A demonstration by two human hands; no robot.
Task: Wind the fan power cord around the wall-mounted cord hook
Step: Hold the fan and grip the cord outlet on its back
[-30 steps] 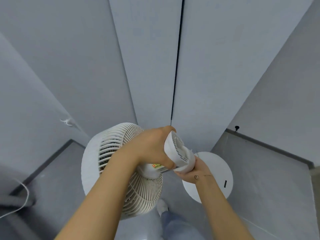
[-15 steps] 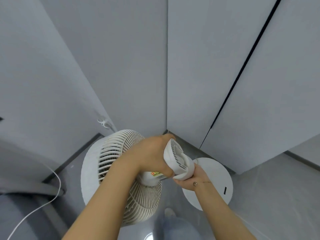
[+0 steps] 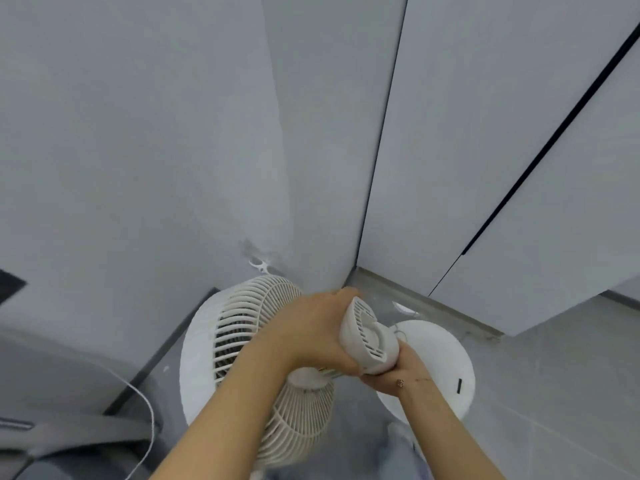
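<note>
head view: left hand (image 3: 311, 336) grips the fan (image 3: 263, 344) at its motor housing, right hand (image 3: 398, 374) cups it from below, centre frame. power cord (image 3: 145, 414), lower left, looks thin, limp, light: best pinched near its free end. cord hook (image 3: 259, 266) sits bare on wall above the fan; no containers visible.

I held the white fan (image 3: 263, 344) tipped on its side, its ribbed grille facing left and down and its round base (image 3: 440, 362) out to the right. The slotted motor housing (image 3: 367, 337) pointed up toward me. The thin white power cord (image 3: 143, 407) trailed in a loose curve at the lower left. The small white cord hook (image 3: 259, 265) sat on the grey wall just above the grille, bare of cord.
</note>
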